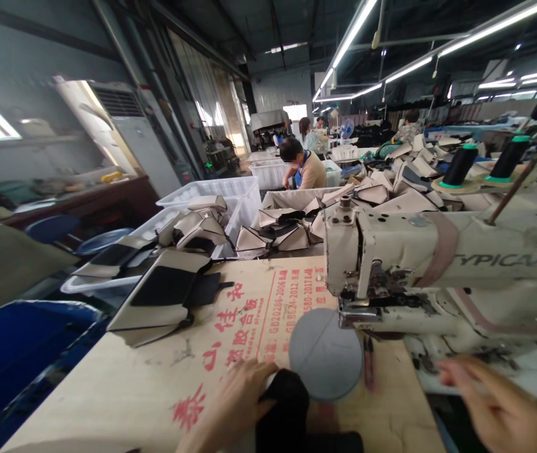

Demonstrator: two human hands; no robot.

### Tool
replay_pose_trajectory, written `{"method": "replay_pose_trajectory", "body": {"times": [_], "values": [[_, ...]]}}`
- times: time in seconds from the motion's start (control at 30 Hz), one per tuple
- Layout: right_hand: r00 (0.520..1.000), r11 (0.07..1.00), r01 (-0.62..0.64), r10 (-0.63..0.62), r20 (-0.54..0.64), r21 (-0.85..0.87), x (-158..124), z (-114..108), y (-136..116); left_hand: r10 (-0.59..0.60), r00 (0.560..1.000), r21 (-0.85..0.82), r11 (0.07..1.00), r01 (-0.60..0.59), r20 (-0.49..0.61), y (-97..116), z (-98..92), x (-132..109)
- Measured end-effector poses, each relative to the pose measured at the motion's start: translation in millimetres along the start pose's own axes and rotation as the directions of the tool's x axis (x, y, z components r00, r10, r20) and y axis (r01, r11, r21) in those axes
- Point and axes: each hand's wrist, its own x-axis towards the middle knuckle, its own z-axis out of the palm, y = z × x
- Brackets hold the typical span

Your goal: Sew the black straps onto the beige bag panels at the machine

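Observation:
At the front edge of the plywood board [145,377], my left hand [242,399] is closed on a black fabric piece [284,409], whose lower part runs out of view. My right hand [499,399] is at the right, below the arm of the sewing machine [400,251], blurred by motion. Its fingers look stretched out and apart, with nothing visible in them. Between the hands lies a round grey disc [327,355], and beside it a pair of slim dark tools [369,362]. A beige and black sewn piece [159,299] rests on the board's far left.
White plastic bins [244,189] with beige and black sewn pieces stand behind the board. More such pieces [405,182] are heaped behind the machine. Black thread cones [459,165] stand above it. A blue bin [27,365] is at the left. A co-worker [313,170] bends over farther back.

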Motion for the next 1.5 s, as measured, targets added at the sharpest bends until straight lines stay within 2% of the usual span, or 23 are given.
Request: {"method": "replay_pose_trajectory", "body": {"times": [0.07, 0.13, 0.2, 0.27, 0.33, 0.37, 0.5, 0.63, 0.67, 0.7, 0.77, 0.8, 0.83, 0.87, 0.9, 0.97, 1.03, 1.1, 1.17, 1.23, 1.33, 1.4, 1.5], "values": [[0.967, 0.985, -0.022, -0.023, 0.254, 0.173, 7, 41, -26, -0.001, 1.0, -0.009, 1.0, 0.002, 0.012, 11, 7.8, -6], [0.935, 0.94, -0.17, 0.058, 0.351, 0.297, 18, 82, -58, -0.008, 1.0, -0.017, 1.0, 0.008, 0.018, 18, 7.3, -9], [0.948, 0.894, -0.243, 0.138, 0.286, 0.375, 29, 114, -85, -0.009, 1.0, -0.004, 1.0, 0.009, -0.006, 22, 2.1, -11], [0.959, 0.862, -0.279, 0.225, 0.175, 0.424, 38, 132, -98, 0.022, 0.999, 0.021, 1.0, -0.021, -0.047, 25, -3.1, -9], [0.965, 0.888, -0.264, 0.238, 0.113, 0.377, 42, 137, -96, 0.083, 0.994, 0.034, 0.996, -0.081, -0.077, 30, -5.5, -1], [0.974, 0.923, -0.221, 0.194, 0.114, 0.314, 42, 135, -90, 0.099, 0.992, 0.032, 0.995, -0.096, -0.079, 33, -5.5, 4], [0.968, 0.992, 0.062, -0.086, 0.236, 0.109, 40, 104, -64, 0.014, 1.0, 0.03, 0.999, -0.014, -0.005, 33, -2.6, 17], [0.975, 0.976, 0.208, -0.212, 0.068, 0.065, 25, 83, -63, -0.061, 0.998, 0.034, 0.998, 0.06, 0.028, 18, -5.0, -13], [0.954, 0.96, 0.277, -0.279, 0.113, 0.034, 18, 86, -66, -0.07, 0.997, 0.028, 0.997, 0.069, 0.026, 16, -7.3, -25], [0.908, 0.931, 0.364, -0.356, 0.222, 0.008, 11, 92, -70, -0.067, 0.998, 0.027, 0.997, 0.066, 0.02, 17, -10.5, -36], [0.726, 0.844, 0.535, -0.473, 0.499, 0.02, 0, 107, -75, -0.027, 1.0, 0.056, 0.998, 0.026, 0.009, 25, -20.4, -54], [0.637, 0.812, 0.582, -0.49, 0.595, 0.046, -2, 113, -75, 0.0, 1.0, 0.086, 0.996, 0.0, 0.002, 32, -27.2, -59], [0.578, 0.797, 0.6, -0.492, 0.651, 0.07, -2, 118, -75, 0.027, 1.0, 0.122, 0.992, -0.026, -0.007, 40, -35.4, -62], [0.547, 0.794, 0.601, -0.489, 0.68, 0.088, 2, 120, -72, 0.051, 0.998, 0.16, 0.986, -0.046, -0.024, 49, -45.0, -61], [0.544, 0.797, 0.596, -0.488, 0.683, 0.095, 8, 120, -69, 0.075, 0.996, 0.199, 0.978, -0.063, -0.052, 58, -55.6, -58], [0.622, 0.804, 0.589, -0.511, 0.593, 0.075, 26, 115, -61, 0.143, 0.981, 0.275, 0.956, -0.102, -0.134, 74, -78.8, -45], [0.759, 0.837, 0.546, -0.518, 0.394, 0.048, 45, 113, -55, 0.219, 0.95, 0.367, 0.922, -0.127, -0.222, 88, -101.1, -22], [0.896, 0.908, 0.418, -0.416, 0.158, 0.018, 58, 118, -52, 0.265, 0.916, 0.444, 0.889, -0.111, -0.3, 101, -117.4, 8], [0.965, 0.965, 0.259, -0.26, -0.025, -0.033, 64, 129, -54, 0.292, 0.89, 0.481, 0.872, -0.096, -0.351, 111, -124.5, 37], [0.984, 0.989, 0.137, -0.143, -0.111, -0.059, 62, 139, -58, 0.33, 0.883, 0.492, 0.86, -0.135, -0.333, 119, -122.6, 56], [0.998, 0.998, 0.052, -0.051, -0.036, 0.037, 53, 144, -64, 0.427, 0.879, 0.482, 0.828, -0.286, -0.213, 116, -114.0, 55], [0.992, 0.99, 0.088, -0.097, 0.083, 0.106, 47, 139, -65, 0.442, 0.879, 0.455, 0.829, -0.325, -0.178, 106, -111.8, 38], [0.923, 0.946, 0.297, -0.319, 0.217, 0.127, 45, 131, -63, 0.346, 0.917, 0.412, 0.878, -0.242, -0.198, 88, -116.7, 12]]}}
